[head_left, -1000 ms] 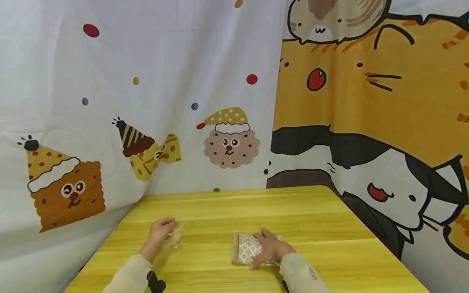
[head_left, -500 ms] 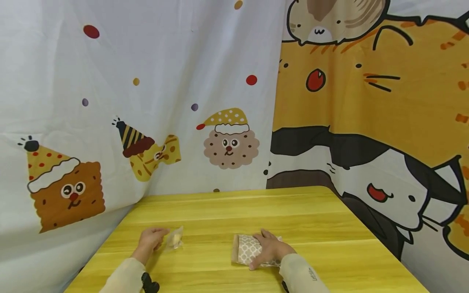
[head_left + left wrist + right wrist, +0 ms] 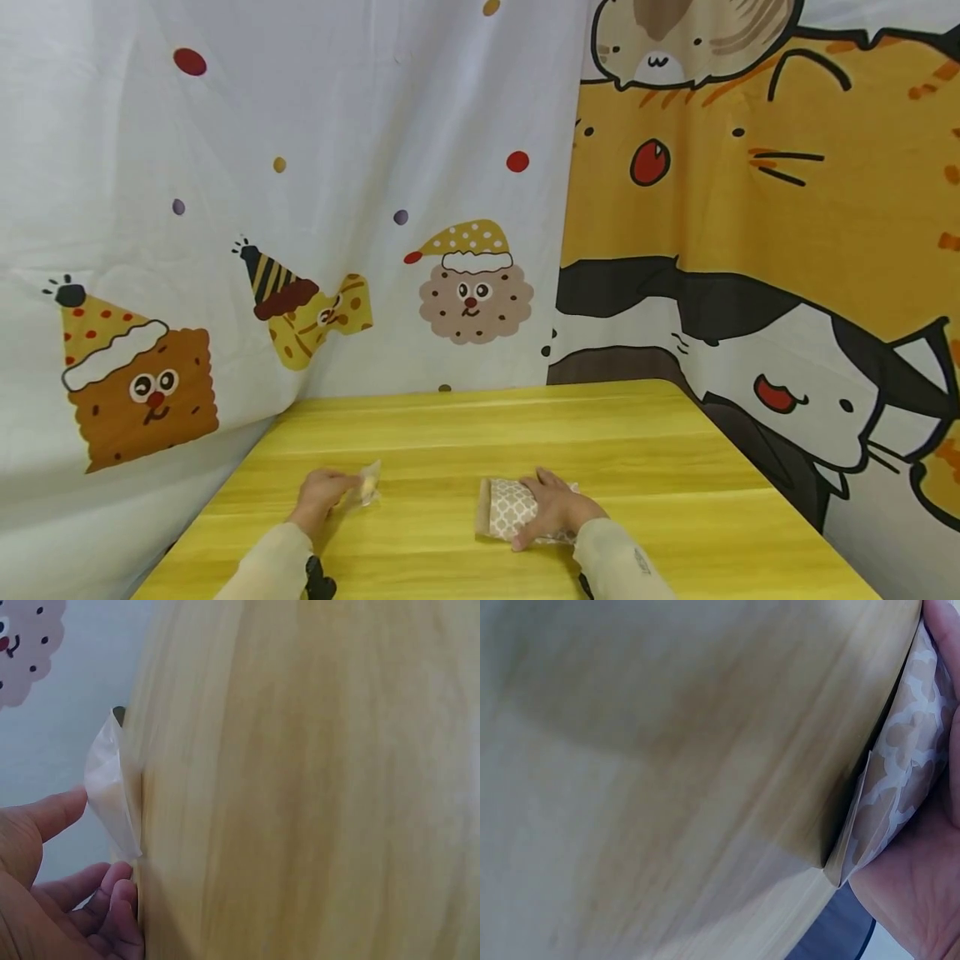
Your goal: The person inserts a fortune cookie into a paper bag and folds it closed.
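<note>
Under my right hand lies a small paper bag, tan with a white lattice pattern and a plain brown strip along its left end. The thumb reaches over its near edge and the fingers over its far edge, so the hand holds it across. In the right wrist view the bag bulges against the palm. At the left, my left hand touches a small clear plastic packet with something pale yellow inside. One straight finger meets the packet in the left wrist view, while the other fingers bend loosely below it.
Both things lie on a yellow wood-grain table, the packet left of the bag. Behind the table hangs a white curtain with cartoon biscuits, beside an orange cat-print curtain on the right.
My left hand draws back left from over the packet, then comes forward again to touch it. The right hand and the paper bag stay in place.
</note>
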Demonstrator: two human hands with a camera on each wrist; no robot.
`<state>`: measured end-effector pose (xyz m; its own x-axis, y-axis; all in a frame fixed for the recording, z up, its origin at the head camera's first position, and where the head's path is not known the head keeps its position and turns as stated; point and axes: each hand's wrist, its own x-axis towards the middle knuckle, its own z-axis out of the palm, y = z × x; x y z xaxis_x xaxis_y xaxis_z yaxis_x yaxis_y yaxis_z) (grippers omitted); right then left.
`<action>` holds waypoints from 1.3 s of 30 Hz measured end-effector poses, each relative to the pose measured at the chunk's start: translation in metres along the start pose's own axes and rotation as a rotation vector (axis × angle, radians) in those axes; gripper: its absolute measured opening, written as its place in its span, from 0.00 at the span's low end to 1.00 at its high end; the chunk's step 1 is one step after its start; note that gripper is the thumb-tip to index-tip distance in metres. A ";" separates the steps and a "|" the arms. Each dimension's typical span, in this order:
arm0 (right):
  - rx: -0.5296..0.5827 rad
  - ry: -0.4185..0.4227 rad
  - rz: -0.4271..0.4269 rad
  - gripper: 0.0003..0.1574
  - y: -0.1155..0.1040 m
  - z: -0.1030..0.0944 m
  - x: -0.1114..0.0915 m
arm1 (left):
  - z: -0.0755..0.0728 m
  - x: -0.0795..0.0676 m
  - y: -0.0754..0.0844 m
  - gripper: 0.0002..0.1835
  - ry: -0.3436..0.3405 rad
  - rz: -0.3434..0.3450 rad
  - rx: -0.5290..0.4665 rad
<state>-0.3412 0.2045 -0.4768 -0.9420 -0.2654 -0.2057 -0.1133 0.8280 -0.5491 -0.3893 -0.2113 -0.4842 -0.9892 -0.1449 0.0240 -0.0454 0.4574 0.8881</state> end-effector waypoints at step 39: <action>0.020 -0.020 -0.012 0.73 -0.002 -0.003 -0.002 | 0.047 -0.013 0.045 0.08 -0.108 0.082 -0.253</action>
<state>-0.3402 0.2048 -0.4726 -0.9341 -0.2850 -0.2148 -0.1181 0.8148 -0.5676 -0.3853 -0.1478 -0.4658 -0.9978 -0.0155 0.0637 0.0585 0.2281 0.9719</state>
